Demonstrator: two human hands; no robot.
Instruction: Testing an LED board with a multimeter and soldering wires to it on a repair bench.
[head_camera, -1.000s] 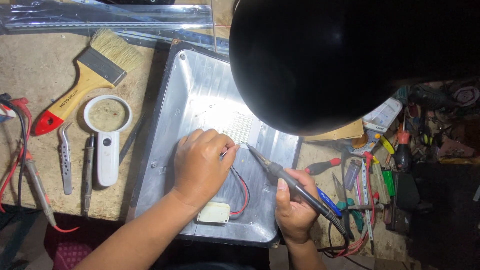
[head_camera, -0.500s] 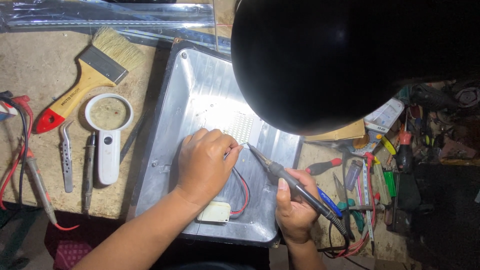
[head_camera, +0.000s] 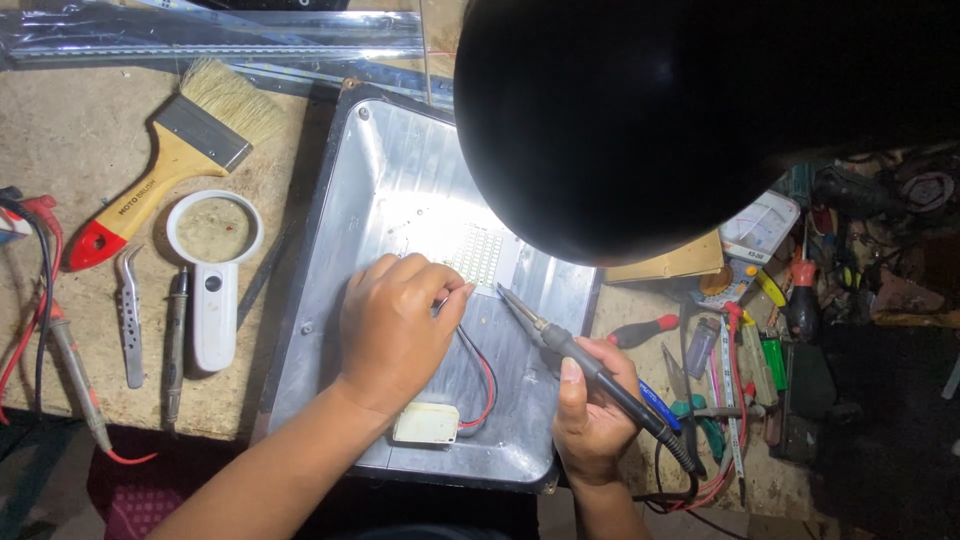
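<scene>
A shiny aluminium lamp housing (head_camera: 400, 170) lies on the bench with a small LED board (head_camera: 482, 255) at its middle. My left hand (head_camera: 395, 325) rests inside the housing and pinches the red and black wires (head_camera: 484, 378) at the board's edge. The wires loop down to a small white driver box (head_camera: 426, 423). My right hand (head_camera: 590, 420) grips a soldering iron (head_camera: 585, 365) like a pen, its tip pointing up-left toward the board's lower right corner, close to my left fingertips.
A black lamp shade (head_camera: 680, 120) hangs over the upper right and hides part of the housing. Left of the housing lie a paintbrush (head_camera: 170, 160), a white magnifier (head_camera: 213, 270), tweezers (head_camera: 130, 315) and red probe leads (head_camera: 60, 340). Screwdrivers and small tools (head_camera: 740, 370) crowd the right.
Almost nothing has moved. My left hand has shifted very slightly to the right on the wires, and the soldering iron stays at the same spot.
</scene>
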